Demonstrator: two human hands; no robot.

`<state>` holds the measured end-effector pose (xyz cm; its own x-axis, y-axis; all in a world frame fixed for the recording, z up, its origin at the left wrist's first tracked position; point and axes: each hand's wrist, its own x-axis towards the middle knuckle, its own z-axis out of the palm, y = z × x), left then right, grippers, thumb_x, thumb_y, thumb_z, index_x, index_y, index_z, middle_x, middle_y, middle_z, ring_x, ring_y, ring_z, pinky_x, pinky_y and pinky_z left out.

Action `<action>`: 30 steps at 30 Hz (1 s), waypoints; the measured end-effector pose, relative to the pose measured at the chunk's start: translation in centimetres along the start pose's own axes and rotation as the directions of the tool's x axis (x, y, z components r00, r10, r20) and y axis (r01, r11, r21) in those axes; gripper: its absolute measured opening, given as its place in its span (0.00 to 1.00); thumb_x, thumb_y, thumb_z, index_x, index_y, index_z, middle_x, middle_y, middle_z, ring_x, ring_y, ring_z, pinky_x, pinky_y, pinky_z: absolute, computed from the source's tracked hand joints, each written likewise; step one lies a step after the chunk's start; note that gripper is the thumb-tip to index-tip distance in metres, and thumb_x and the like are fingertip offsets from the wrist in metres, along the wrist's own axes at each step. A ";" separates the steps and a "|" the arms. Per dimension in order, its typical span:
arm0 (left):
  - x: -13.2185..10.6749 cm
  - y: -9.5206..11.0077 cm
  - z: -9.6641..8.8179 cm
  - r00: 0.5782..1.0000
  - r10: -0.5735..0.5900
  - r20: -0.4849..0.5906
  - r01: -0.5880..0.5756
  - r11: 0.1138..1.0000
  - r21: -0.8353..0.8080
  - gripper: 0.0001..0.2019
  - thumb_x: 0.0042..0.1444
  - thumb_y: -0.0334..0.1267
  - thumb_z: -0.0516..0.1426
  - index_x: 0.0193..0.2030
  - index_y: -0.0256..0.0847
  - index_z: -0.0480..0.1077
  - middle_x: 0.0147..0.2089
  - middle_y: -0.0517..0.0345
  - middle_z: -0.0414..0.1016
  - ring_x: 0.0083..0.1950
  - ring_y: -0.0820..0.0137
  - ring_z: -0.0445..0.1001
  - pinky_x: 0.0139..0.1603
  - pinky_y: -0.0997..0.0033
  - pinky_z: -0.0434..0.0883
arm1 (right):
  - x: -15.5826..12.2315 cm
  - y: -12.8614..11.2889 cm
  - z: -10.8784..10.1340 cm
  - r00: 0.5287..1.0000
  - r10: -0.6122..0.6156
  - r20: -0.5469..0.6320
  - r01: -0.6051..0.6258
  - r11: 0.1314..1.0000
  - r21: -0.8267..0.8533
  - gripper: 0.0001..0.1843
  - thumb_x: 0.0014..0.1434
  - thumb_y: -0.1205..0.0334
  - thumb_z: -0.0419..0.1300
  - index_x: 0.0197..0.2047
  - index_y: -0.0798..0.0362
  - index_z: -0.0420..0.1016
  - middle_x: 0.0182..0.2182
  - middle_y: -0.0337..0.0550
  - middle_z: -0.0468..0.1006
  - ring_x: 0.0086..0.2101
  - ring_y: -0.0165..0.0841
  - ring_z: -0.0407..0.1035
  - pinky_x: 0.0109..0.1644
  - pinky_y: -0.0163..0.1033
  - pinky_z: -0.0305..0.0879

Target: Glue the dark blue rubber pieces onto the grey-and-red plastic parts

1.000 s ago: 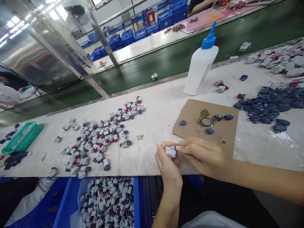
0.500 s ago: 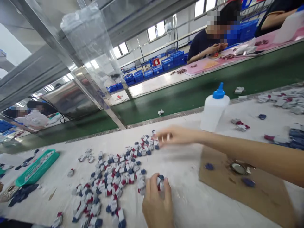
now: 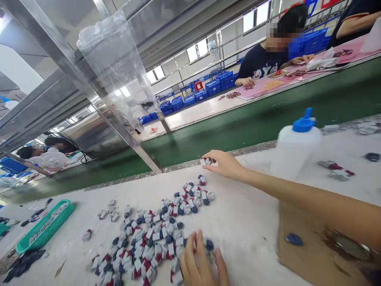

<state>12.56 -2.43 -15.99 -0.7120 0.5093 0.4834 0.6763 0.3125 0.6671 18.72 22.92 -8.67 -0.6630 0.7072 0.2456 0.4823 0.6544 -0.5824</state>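
My right hand [image 3: 224, 163] reaches to the far edge of the white table, fingers and thumb closed on a few small grey-and-dark-red pieces [image 3: 208, 161]. Close to me, my left hand [image 3: 202, 264] lies at the right side of the heap. Its fingers and thumb curve around a small grey-and-blue piece [image 3: 210, 244]; part of it is hidden. A loose heap of small grey, navy and dark-red pieces [image 3: 154, 236] spreads to the left of both hands, its narrow end pointing toward my right hand. What the pieces are I cannot make out.
A white squeeze bottle [image 3: 294, 149] with a blue cap stands beside my right forearm. Brown cardboard [image 3: 297, 258] lies beneath that arm. A green basket [image 3: 44, 228] sits at left. Beyond the metal post [image 3: 127, 135] runs a green belt [image 3: 208, 137]; a person [image 3: 264, 59] works across it.
My right hand has moved from the heap's far end to the table's far edge, now with pieces in its fingers. The view has shifted slightly, and my left hand sits lower in it.
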 end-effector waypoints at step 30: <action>-8.5 14.9 -1.3 0.362 -0.221 0.906 0.910 -0.128 -0.395 0.05 0.58 0.33 0.56 0.41 0.41 0.72 0.40 0.54 0.77 0.35 0.75 0.78 0.23 0.85 0.72 | -35.5 12.6 -12.0 0.985 0.089 -0.150 -0.144 0.900 -0.412 0.16 0.65 0.55 0.48 0.41 0.53 0.74 0.39 0.50 0.74 0.28 0.31 0.68 0.25 0.35 0.59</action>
<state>28.49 -3.17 -9.39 -0.2366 0.8413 -0.4860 -0.8088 0.1066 0.5784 55.18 9.26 -15.46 -0.5243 0.7945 0.3064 0.7652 0.5974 -0.2399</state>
